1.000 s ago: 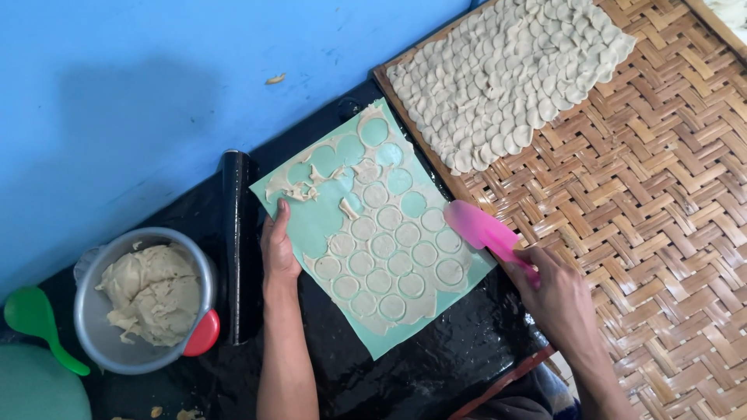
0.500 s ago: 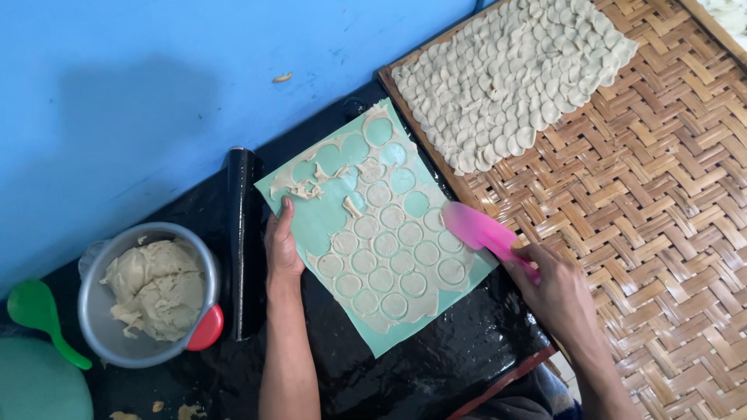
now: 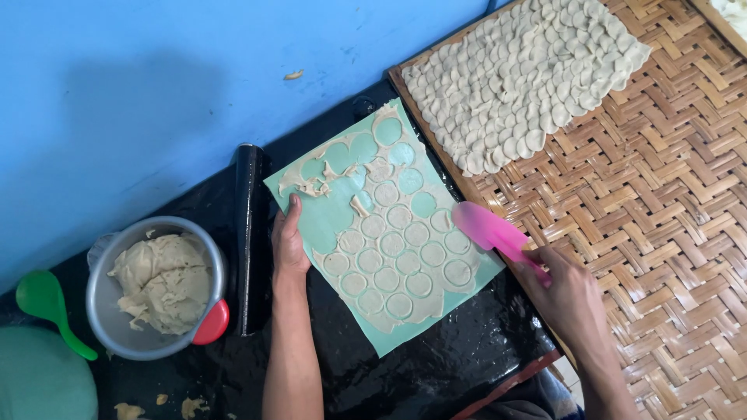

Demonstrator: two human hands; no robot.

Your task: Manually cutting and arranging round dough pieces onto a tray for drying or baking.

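wall: blue, far; black counter (image 3: 436,365) below it.
mat: woven tray (image 3: 661,233), right, carrying cut discs.
sheet: teal dough sheet (image 3: 381,233), between both hands, long axis far-left to near-right.
left hand (image 3: 288,241): flat, pinning sheet's left edge.
right hand (image 3: 564,292): closed round pink scraper (image 3: 486,229), blade touching right edge.

A metal bowl (image 3: 109,311) of dough, a green spoon (image 3: 43,299), a black rolling pin (image 3: 248,233), and a woven tray (image 3: 661,233) of dough rounds (image 3: 529,78).

Pale green mat (image 3: 334,225) lying flat and tilted on black sheet (image 3: 436,365), covered with thin dough (image 3: 389,264) cut into round discs, pink spatula (image 3: 489,230) blade resting at the mat's right edge, handle gripped.
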